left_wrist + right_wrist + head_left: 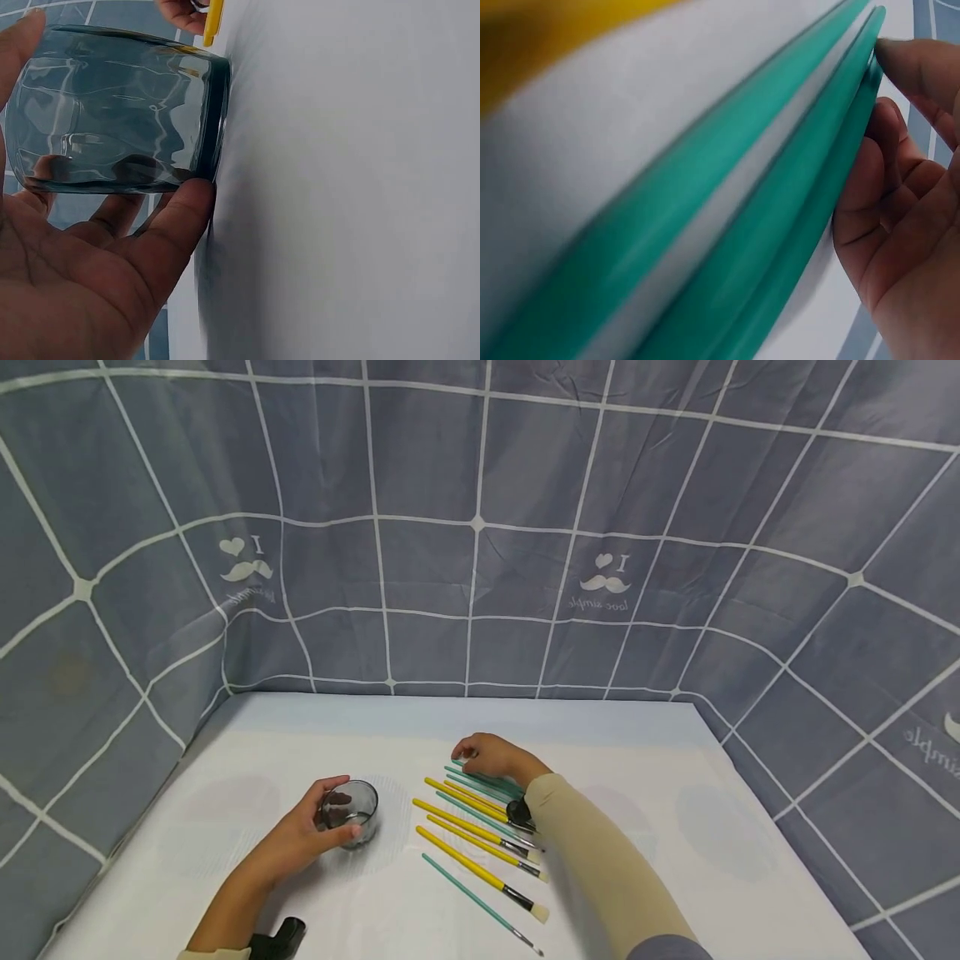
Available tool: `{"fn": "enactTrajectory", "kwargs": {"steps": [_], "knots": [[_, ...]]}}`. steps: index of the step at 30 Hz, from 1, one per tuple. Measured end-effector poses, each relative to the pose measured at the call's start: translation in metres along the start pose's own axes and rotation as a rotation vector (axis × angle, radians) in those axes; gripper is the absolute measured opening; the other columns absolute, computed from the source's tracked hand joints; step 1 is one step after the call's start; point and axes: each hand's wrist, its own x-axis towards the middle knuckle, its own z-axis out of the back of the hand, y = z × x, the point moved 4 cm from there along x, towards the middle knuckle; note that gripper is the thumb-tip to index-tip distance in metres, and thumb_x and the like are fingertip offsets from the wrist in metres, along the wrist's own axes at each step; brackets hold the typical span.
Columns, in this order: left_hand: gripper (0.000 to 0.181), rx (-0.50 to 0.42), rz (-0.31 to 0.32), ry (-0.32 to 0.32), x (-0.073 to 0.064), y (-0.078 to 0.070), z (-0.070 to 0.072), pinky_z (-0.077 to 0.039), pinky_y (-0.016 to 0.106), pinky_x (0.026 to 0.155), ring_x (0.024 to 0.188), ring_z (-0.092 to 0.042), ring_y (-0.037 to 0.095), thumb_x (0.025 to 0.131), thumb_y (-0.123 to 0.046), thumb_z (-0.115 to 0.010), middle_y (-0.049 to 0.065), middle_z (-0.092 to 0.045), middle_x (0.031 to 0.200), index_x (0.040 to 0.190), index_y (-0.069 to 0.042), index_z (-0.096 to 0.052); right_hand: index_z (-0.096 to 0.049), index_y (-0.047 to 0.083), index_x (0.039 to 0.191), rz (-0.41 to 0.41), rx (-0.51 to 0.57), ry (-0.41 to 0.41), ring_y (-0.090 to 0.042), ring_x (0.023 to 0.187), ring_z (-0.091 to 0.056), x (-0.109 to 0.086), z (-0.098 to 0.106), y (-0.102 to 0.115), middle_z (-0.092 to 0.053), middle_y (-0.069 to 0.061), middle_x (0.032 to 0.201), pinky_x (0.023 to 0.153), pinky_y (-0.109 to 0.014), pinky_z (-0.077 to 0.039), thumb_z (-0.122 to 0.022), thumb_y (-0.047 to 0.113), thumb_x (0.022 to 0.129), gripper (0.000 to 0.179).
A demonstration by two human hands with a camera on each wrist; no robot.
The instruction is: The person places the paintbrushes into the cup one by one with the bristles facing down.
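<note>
A clear, dark-tinted glass cup (pixel 352 814) stands upright on the white table. My left hand (pixel 300 835) grips it from the left, thumb on the near side and fingers round the far side. The right hand (pixel 491 756) is at the far end of a row of paintbrushes. In the right wrist view its thumb and curled fingers pinch a green paintbrush (pixel 821 187) near the handle's end, close beside another green handle (pixel 780 180). Its bristle end is hidden behind the right forearm in the head view.
Several yellow paintbrushes (pixel 465 862) and green ones lie side by side, bristles toward the right. A single green paintbrush (pixel 480 902) is nearest the front. The white tabletop (pixel 360 727) meets a grey gridded curtain (pixel 427 568) at the back and sides.
</note>
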Motion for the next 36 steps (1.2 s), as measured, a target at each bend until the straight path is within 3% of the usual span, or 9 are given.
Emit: {"fn": "enactTrajectory", "kwargs": {"steps": [4,9,20,28,36], "knots": [[0.081,-0.003,0.0,0.003,0.0,0.0,-0.002,-0.037,0.06,0.099,0.127,-0.046,0.043,0.087,-0.03,-0.078,0.024,-0.044,0.141,0.151,-0.012,-0.03,-0.067,0.016,0.119,0.015,-0.104,-0.002,-0.024,0.115,-0.055,0.0,-0.002,0.002,-0.058,-0.005,0.122,0.096,-0.041,-0.045,-0.059,0.004,0.096,0.028],[0.082,-0.004,0.001,-0.007,0.001,0.001,-0.005,-0.037,0.06,0.099,0.127,-0.046,0.043,0.087,-0.032,-0.078,0.024,-0.044,0.142,0.151,-0.012,-0.03,-0.067,0.016,0.117,0.019,-0.155,-0.012,-0.023,0.11,-0.055,-0.001,-0.001,0.002,-0.058,-0.005,0.118,0.094,-0.04,-0.045,-0.056,0.002,0.096,0.028],[0.083,-0.017,0.024,-0.009,-0.001,-0.001,-0.005,-0.037,0.061,0.099,0.128,-0.045,0.043,0.089,-0.028,-0.077,0.026,-0.041,0.144,0.153,-0.01,-0.027,-0.065,0.014,0.118,-0.017,-0.101,-0.003,-0.023,0.106,-0.058,-0.006,0.011,0.013,-0.061,-0.005,0.114,0.088,-0.039,-0.047,-0.054,-0.003,0.093,0.032],[0.082,-0.009,-0.011,-0.007,-0.001,0.0,-0.002,-0.04,0.057,0.097,0.127,-0.048,0.042,0.089,-0.026,-0.077,0.024,-0.044,0.142,0.153,-0.012,-0.027,-0.062,0.009,0.126,0.036,-0.083,-0.053,-0.019,0.088,-0.056,-0.007,0.028,0.018,-0.06,-0.004,0.109,0.074,-0.034,-0.046,-0.057,0.005,0.1,0.027],[0.082,-0.02,-0.005,-0.01,-0.002,0.001,-0.001,-0.041,0.056,0.097,0.126,-0.049,0.041,0.089,-0.026,-0.077,0.023,-0.044,0.142,0.153,-0.012,-0.027,-0.059,0.008,0.13,0.056,-0.029,-0.081,-0.018,0.082,-0.052,-0.007,0.038,0.024,-0.058,-0.004,0.11,0.07,-0.03,-0.044,-0.055,0.01,0.101,0.03]]}}
